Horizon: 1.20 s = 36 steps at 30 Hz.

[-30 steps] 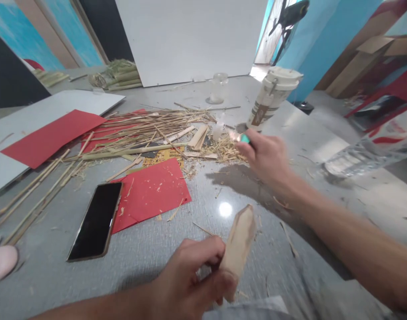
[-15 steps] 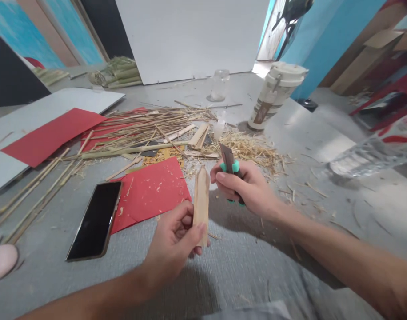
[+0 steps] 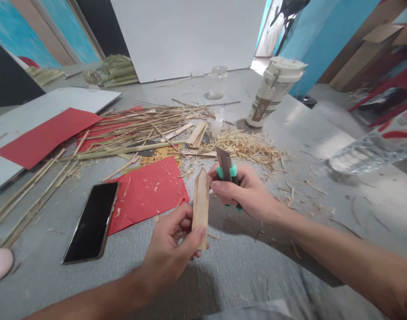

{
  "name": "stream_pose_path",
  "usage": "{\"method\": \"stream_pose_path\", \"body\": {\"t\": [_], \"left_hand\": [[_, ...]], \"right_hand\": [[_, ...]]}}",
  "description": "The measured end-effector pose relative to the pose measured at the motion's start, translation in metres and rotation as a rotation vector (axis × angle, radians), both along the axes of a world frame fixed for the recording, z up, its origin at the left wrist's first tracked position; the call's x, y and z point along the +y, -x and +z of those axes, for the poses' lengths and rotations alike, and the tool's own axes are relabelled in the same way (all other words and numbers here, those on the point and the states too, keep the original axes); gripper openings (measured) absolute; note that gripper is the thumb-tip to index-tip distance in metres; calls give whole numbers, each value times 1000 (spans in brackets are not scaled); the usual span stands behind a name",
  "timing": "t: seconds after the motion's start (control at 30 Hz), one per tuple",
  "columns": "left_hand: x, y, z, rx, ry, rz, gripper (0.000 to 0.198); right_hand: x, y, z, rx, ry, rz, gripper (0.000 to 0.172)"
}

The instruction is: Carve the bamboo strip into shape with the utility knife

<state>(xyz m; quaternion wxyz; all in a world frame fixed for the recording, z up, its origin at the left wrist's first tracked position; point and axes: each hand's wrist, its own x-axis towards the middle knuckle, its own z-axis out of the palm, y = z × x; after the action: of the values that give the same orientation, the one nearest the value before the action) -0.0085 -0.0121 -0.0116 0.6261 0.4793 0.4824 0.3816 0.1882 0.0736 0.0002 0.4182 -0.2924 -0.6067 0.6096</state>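
Note:
My left hand (image 3: 172,251) is closed around the lower end of a flat, pale strip of split bamboo (image 3: 201,202), held upright with its pointed tip up. Just to its right, my right hand (image 3: 248,191) grips a utility knife (image 3: 226,166) with a teal-green handle and its grey blade sticking up. The blade stands beside the strip's tip, a small gap between them. Both hands are above the grey floor, near the middle of the view.
A black phone (image 3: 90,221) lies on the floor at left, beside a red paper sheet (image 3: 148,191). Dry stalks (image 3: 137,126) and shavings (image 3: 246,146) are strewn beyond. A lidded paper cup (image 3: 273,93), a glass jar (image 3: 217,82) and a clear plastic bottle (image 3: 366,155) stand around.
My right hand came back from the shavings near the cup with the knife and now sits beside the strip. My left hand raised the strip and turned it upright.

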Motion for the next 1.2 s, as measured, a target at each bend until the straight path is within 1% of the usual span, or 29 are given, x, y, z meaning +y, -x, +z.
{"method": "stream_pose_path", "body": {"t": [0.1,0.2,0.3,0.43,0.53,0.6,0.77,0.93,1.0,1.03,1.13,1.2], "left_hand": [[0,1,-2,-8,6,-20,24],[0,2,-5,-28,23,-39,26],[1,4,-10,-95,49,-52,32],[3,7,-14,-160,25,-64,40],[5,9,-17,-196,27,-134,48],[5,9,-18,-226,36,-175,52],[7,7,-23,-323,46,-200,50],[9,4,-24,-455,108,-314,45],[9,4,-24,-520,143,-338,42],[10,4,-23,-557,160,-337,40],[12,4,-21,-636,180,-284,36],[14,5,-19,-635,168,-232,36]], "right_hand": [[0,1,4,-42,-45,-24,26],[-1,3,7,-72,-58,-33,23],[-2,3,7,-85,-48,-32,24],[-4,1,4,-44,16,43,33],[-4,0,0,-7,101,108,35],[-4,0,-1,-2,146,124,33],[-3,1,-4,18,135,129,32],[-2,3,-2,28,111,139,32],[-1,2,1,-12,56,112,31],[0,1,3,-57,-13,79,30],[5,-6,6,-305,-332,-58,30],[9,-13,6,-453,-530,-79,28]]}}
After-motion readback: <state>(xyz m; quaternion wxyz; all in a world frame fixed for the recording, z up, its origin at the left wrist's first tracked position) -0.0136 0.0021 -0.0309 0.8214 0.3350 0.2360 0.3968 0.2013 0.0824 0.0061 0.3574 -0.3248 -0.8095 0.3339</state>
